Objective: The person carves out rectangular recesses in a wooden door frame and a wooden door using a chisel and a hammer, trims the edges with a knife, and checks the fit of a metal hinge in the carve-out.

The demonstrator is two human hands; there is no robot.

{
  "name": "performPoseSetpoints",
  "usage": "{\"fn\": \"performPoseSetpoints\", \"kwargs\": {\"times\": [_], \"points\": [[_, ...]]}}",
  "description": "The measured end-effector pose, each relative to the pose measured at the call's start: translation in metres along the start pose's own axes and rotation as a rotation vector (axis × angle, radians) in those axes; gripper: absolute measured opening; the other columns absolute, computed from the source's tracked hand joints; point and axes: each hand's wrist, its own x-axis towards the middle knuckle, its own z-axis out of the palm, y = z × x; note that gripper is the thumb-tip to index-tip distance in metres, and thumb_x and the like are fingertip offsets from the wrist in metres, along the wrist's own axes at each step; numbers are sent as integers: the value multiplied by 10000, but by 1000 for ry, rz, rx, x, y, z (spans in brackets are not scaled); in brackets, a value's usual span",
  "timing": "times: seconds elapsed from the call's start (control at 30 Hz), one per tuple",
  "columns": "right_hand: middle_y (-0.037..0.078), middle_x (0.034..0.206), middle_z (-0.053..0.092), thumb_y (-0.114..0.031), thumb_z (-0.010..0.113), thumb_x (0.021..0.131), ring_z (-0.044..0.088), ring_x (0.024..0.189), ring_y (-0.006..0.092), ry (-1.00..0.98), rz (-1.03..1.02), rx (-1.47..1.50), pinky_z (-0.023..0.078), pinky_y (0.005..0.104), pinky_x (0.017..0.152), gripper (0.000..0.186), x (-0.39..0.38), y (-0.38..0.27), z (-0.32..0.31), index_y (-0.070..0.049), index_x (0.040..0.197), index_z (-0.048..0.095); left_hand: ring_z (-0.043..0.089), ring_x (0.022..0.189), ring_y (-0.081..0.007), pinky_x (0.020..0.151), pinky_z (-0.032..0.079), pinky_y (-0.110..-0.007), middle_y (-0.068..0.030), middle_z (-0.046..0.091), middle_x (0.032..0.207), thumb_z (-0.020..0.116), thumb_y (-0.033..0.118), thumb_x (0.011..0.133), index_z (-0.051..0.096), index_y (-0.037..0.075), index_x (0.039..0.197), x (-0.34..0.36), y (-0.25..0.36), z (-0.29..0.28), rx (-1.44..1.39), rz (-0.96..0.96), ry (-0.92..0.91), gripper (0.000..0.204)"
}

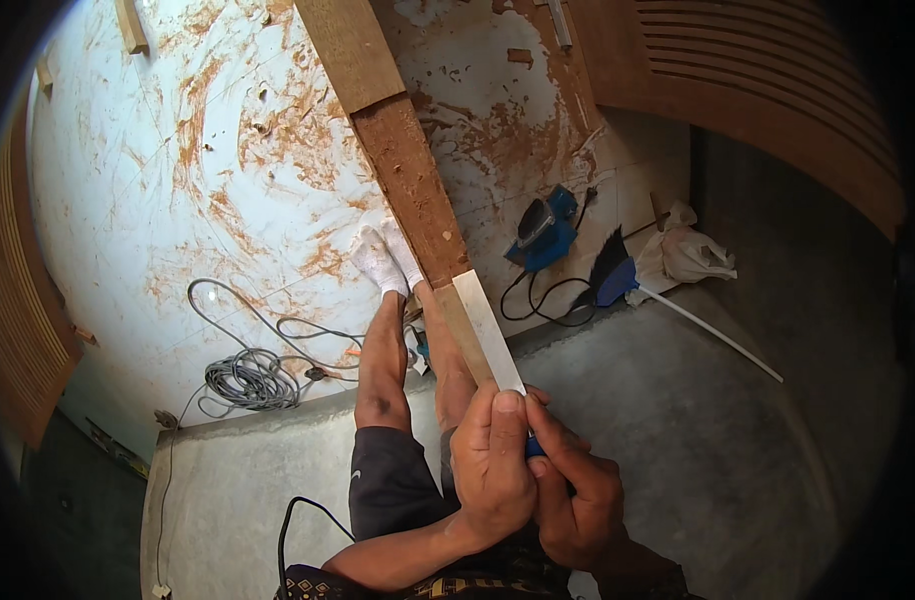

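A long wooden board (pixel 338 45) runs from the top middle down toward me, with a rough, darker recessed stretch (pixel 403 180). A chisel with a broad pale blade (pixel 488 330) and a blue handle lies along it, its tip at the lower end of the recess. My left hand (pixel 493 465) is closed on the chisel where blade meets handle, thumb on top. My right hand (pixel 578 500) is wrapped round the blue handle just to the right, touching my left hand. The handle is mostly hidden by my fingers.
My legs (pixel 383 360) stretch under the board. A blue power planer (pixel 543 230), a broom (pixel 618 280) and a white bag (pixel 698 250) lie right. Coiled grey cable (pixel 253 380) lies left on the sawdust-smeared floor (pixel 148 220). Slatted wooden panels (pixel 748 80) stand at both sides.
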Motion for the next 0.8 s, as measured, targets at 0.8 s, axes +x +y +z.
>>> {"fn": "performPoseSetpoints", "kwargs": {"times": [0.8], "points": [[281,1387,661,28,569,990,644,1323,398,126,-275,25,511,420,1095,454,49,37,28,76,1441,591,656,748,-145,711,534,-274,-100,662,899,368,287,1167,610,-29,1094,47,11,-22,442,335,7,405]]}}
